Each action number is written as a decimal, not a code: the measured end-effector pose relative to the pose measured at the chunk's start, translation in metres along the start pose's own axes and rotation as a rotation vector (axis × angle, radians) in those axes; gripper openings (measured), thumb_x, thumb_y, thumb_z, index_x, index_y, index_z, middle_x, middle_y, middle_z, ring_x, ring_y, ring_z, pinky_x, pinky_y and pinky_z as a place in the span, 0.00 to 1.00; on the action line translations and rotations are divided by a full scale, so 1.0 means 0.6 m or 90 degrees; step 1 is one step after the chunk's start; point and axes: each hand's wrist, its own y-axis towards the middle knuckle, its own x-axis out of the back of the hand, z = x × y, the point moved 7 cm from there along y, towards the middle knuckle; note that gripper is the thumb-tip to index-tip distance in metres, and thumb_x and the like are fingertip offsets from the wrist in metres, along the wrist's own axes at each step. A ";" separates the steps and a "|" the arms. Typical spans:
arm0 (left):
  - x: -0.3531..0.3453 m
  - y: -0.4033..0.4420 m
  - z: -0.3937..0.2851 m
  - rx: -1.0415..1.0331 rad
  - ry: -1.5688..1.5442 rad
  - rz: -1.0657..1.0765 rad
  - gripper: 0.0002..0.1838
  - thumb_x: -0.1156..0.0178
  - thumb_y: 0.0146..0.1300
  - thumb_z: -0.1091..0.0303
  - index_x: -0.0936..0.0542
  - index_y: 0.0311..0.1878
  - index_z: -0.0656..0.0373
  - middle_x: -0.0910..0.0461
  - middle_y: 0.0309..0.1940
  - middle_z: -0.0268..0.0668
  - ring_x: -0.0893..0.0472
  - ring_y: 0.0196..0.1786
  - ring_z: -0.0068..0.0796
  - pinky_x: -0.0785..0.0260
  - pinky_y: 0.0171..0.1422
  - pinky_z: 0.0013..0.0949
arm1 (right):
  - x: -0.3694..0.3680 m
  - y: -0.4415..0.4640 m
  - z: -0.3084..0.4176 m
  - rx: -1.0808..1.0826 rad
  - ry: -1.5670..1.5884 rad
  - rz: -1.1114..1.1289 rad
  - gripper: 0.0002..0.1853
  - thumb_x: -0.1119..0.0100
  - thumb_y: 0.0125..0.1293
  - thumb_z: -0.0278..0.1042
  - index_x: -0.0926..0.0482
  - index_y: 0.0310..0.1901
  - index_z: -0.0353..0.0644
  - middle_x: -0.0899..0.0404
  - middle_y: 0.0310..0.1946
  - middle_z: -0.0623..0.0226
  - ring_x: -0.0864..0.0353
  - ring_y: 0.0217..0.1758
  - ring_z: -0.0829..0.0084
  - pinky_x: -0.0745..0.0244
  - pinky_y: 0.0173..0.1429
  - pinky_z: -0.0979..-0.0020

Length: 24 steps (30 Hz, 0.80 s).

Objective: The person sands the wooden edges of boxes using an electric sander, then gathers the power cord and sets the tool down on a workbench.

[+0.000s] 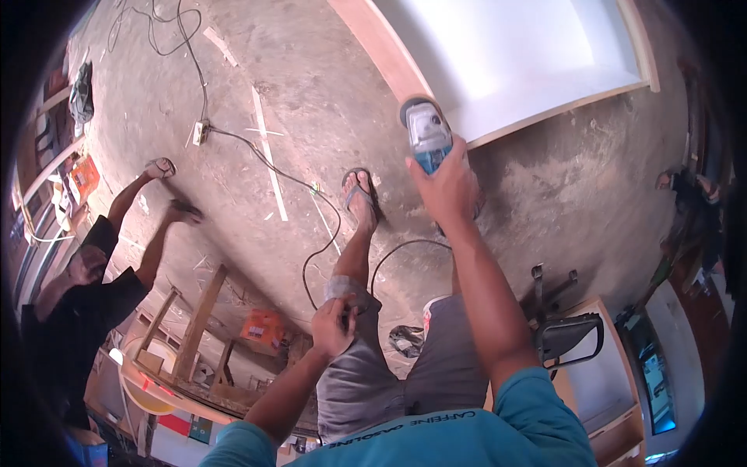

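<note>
My right hand (450, 183) is wrapped around an angle grinder (428, 134) with a grey head and blue body. The grinder's round disc (416, 105) is at the wooden edge (401, 58) of a large white-lined panel or box; whether it touches cannot be told. Beside my left thigh, my left hand (333, 331) is closed around something dark, mostly hidden by the fingers. A black power cord (338, 222) runs over the floor to this hand, and a further loop of it curves from beside the knee toward the grinder.
The cord joins a small socket box (201, 132) on the concrete floor. At left stands another person (85, 303) in dark clothes. Wooden frames (198, 327) and an orange box (264, 327) are behind-left; a black-framed chair (572, 338) is behind-right. My sandalled foot (359, 194) is near the cord.
</note>
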 end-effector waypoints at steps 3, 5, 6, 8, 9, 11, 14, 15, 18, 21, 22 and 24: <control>0.018 0.005 -0.003 0.027 -0.012 -0.019 0.14 0.34 0.67 0.71 0.17 0.56 0.56 0.17 0.35 0.43 0.15 0.38 0.45 0.23 0.43 0.46 | 0.014 0.064 0.050 -0.013 -0.061 -0.012 0.42 0.24 0.61 0.55 0.33 0.63 0.31 0.15 0.48 0.41 0.12 0.50 0.41 0.18 0.54 0.47; 0.027 0.012 -0.001 0.058 -0.053 -0.043 0.13 0.34 0.68 0.70 0.17 0.55 0.57 0.16 0.35 0.44 0.15 0.37 0.46 0.23 0.42 0.46 | 0.024 0.105 0.081 0.019 -0.066 -0.011 0.41 0.24 0.61 0.55 0.33 0.62 0.31 0.15 0.47 0.41 0.12 0.49 0.41 0.18 0.55 0.47; 0.025 0.018 0.002 0.081 -0.088 -0.052 0.12 0.34 0.69 0.70 0.17 0.54 0.57 0.16 0.35 0.45 0.15 0.36 0.46 0.24 0.42 0.46 | 0.029 0.123 0.094 0.033 -0.070 -0.013 0.41 0.24 0.61 0.56 0.33 0.61 0.31 0.15 0.47 0.41 0.12 0.49 0.41 0.18 0.55 0.47; 0.025 0.044 -0.003 0.097 -0.133 -0.077 0.11 0.35 0.70 0.69 0.17 0.54 0.57 0.16 0.35 0.45 0.15 0.35 0.46 0.24 0.41 0.46 | 0.032 0.159 0.115 0.032 -0.056 0.005 0.47 0.24 0.60 0.58 0.35 0.67 0.28 0.16 0.51 0.37 0.14 0.54 0.39 0.20 0.58 0.47; 0.028 0.064 -0.011 0.095 -0.142 -0.091 0.11 0.35 0.71 0.69 0.17 0.54 0.56 0.16 0.34 0.45 0.15 0.34 0.46 0.24 0.40 0.46 | 0.033 0.175 0.122 0.044 -0.056 -0.002 0.47 0.24 0.60 0.58 0.35 0.67 0.28 0.16 0.51 0.37 0.14 0.55 0.39 0.20 0.59 0.47; 0.032 0.108 -0.037 0.082 -0.138 -0.137 0.11 0.35 0.71 0.67 0.16 0.55 0.55 0.15 0.34 0.45 0.15 0.32 0.44 0.24 0.38 0.45 | 0.049 0.181 0.132 0.034 -0.065 -0.001 0.43 0.23 0.60 0.55 0.33 0.65 0.33 0.16 0.53 0.42 0.13 0.55 0.42 0.19 0.60 0.47; 0.046 0.184 -0.092 0.080 -0.167 -0.196 0.13 0.34 0.72 0.66 0.16 0.57 0.54 0.14 0.31 0.42 0.15 0.30 0.41 0.24 0.36 0.43 | 0.096 0.156 0.091 0.035 -0.040 -0.028 0.44 0.23 0.60 0.55 0.34 0.67 0.33 0.17 0.55 0.41 0.14 0.55 0.41 0.20 0.60 0.47; 0.047 0.196 -0.111 0.087 -0.189 -0.209 0.14 0.34 0.72 0.65 0.16 0.58 0.53 0.14 0.30 0.41 0.15 0.29 0.40 0.25 0.36 0.43 | 0.116 0.138 0.068 0.025 -0.045 -0.025 0.45 0.23 0.60 0.54 0.35 0.69 0.34 0.18 0.57 0.41 0.15 0.57 0.40 0.20 0.60 0.46; 0.021 0.206 -0.166 0.039 -0.156 -0.218 0.15 0.33 0.71 0.64 0.16 0.59 0.52 0.15 0.27 0.38 0.15 0.26 0.39 0.24 0.35 0.42 | 0.157 0.096 -0.024 0.053 -0.068 0.001 0.46 0.23 0.60 0.54 0.36 0.70 0.35 0.19 0.58 0.42 0.15 0.57 0.41 0.20 0.59 0.45; -0.043 0.187 -0.214 0.086 -0.142 -0.151 0.19 0.32 0.71 0.64 0.19 0.63 0.52 0.15 0.26 0.37 0.18 0.21 0.39 0.25 0.33 0.42 | 0.176 0.049 -0.130 0.078 -0.096 0.053 0.46 0.22 0.60 0.53 0.36 0.71 0.36 0.19 0.58 0.44 0.15 0.57 0.41 0.20 0.58 0.46; -0.071 0.193 -0.221 0.095 -0.146 -0.149 0.20 0.32 0.71 0.63 0.20 0.64 0.52 0.15 0.26 0.37 0.18 0.20 0.39 0.25 0.32 0.42 | 0.178 0.041 -0.157 0.098 -0.112 0.065 0.46 0.22 0.60 0.53 0.36 0.71 0.37 0.18 0.58 0.44 0.15 0.57 0.42 0.20 0.58 0.46; -0.115 0.208 -0.234 0.096 -0.145 -0.160 0.25 0.33 0.71 0.64 0.25 0.69 0.54 0.14 0.29 0.39 0.17 0.22 0.38 0.26 0.32 0.40 | 0.179 0.033 -0.200 0.113 -0.138 0.118 0.47 0.22 0.59 0.53 0.36 0.72 0.38 0.19 0.58 0.45 0.15 0.57 0.42 0.19 0.57 0.46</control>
